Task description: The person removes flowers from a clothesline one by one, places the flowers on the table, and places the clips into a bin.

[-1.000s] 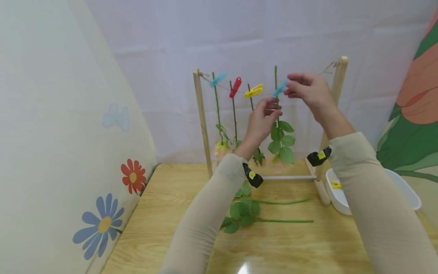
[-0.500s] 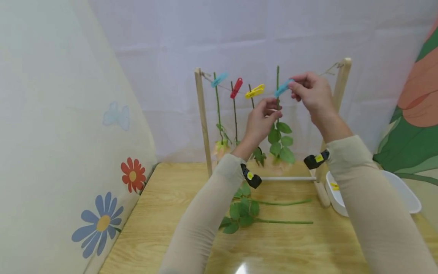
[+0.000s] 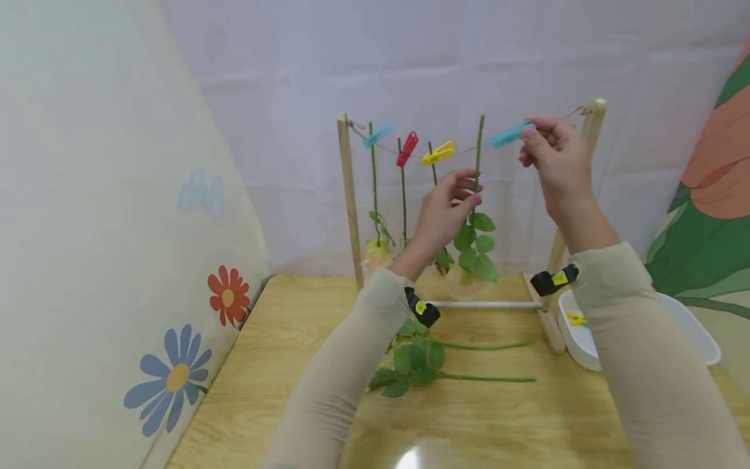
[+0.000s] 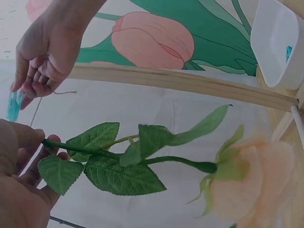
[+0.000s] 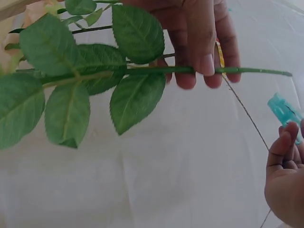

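Observation:
In the head view my left hand [image 3: 442, 212] pinches the green stem of a peach rose [image 3: 480, 146], which hangs bloom-down in front of the string. The rose's bloom [image 4: 251, 178] and leaves show large in the left wrist view. To its right, my right hand [image 3: 562, 159] pinches a light-blue clothespin [image 3: 507, 135], whose tip is apart from the stem. Further left along the string [image 5: 247, 113], another blue clothespin [image 3: 378, 135], a red clothespin [image 3: 407, 149] and a yellow clothespin [image 3: 438, 152] each grip a flower stem. My left forearm partly hides those flowers.
A wooden frame [image 3: 349, 202] holds the string between two posts, with a white bar [image 3: 486, 305] low down. Two leafy stems [image 3: 486, 378] lie on the wooden table [image 3: 457, 423]. At the right, a white tub [image 3: 697, 339] contains a yellow clothespin [image 3: 577, 319].
The blue clothespin has come off the rose stem and string, moving right and slightly up with my right hand. My left hand still pinches the stem, which now tilts slightly.

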`<state>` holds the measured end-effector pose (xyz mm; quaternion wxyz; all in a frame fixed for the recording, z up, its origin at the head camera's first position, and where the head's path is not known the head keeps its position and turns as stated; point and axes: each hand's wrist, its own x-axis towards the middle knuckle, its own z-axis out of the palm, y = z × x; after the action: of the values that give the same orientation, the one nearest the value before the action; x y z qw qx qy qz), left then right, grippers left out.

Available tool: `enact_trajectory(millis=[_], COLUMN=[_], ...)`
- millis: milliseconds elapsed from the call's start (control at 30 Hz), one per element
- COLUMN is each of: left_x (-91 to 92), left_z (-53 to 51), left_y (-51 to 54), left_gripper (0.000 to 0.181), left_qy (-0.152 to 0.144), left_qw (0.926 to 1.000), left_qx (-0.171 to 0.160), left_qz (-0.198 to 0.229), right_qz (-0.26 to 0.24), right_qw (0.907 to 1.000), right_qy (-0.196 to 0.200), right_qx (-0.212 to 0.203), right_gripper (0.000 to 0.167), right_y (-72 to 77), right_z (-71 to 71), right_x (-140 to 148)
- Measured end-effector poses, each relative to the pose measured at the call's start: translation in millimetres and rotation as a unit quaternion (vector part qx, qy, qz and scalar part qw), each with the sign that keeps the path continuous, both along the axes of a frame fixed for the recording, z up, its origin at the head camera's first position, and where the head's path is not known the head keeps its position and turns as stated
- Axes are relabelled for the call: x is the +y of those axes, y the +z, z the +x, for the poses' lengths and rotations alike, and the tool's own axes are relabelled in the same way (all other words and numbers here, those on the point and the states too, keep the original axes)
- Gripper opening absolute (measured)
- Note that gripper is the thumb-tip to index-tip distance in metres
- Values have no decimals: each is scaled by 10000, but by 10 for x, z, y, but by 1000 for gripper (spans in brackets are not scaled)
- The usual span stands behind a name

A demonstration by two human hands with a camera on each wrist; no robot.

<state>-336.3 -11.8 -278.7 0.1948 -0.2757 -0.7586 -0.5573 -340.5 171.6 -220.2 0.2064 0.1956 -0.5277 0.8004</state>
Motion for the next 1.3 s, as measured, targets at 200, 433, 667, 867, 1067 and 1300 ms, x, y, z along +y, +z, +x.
enact_trajectory(millis=[200,433,667,867,1067,1300], left_x=[-107,-208,-255,-267,-302,-372], left_z=[90,166,250,328,420,478], left_y=[13,-4,-22,-45,-79,-148], left_gripper=[40,41,40,40,39,40], left_qy=[-41,-45,-128,-314,-425,-456], left_qw=[9995,9981,9956,9911,9871,9798], left_qx=[202,323,568,777,958,1375], left_qz=[-252,-522,-737,-1031,-1214,-1381], right_qz=[206,374,63,-59,-50,-36], right_qw=[9996,9991,9986,9980,9976,9966], right_qy=[88,203,530,626,684,810], right_qx=[153,-86,-23,-15,28,-128], right_gripper=[16,25,20,17,18,18], right_y=[-83,-205,-367,-507,-642,-797], right_z=[55,133,167,195,215,258], right_x=[80,193,321,452,580,749])
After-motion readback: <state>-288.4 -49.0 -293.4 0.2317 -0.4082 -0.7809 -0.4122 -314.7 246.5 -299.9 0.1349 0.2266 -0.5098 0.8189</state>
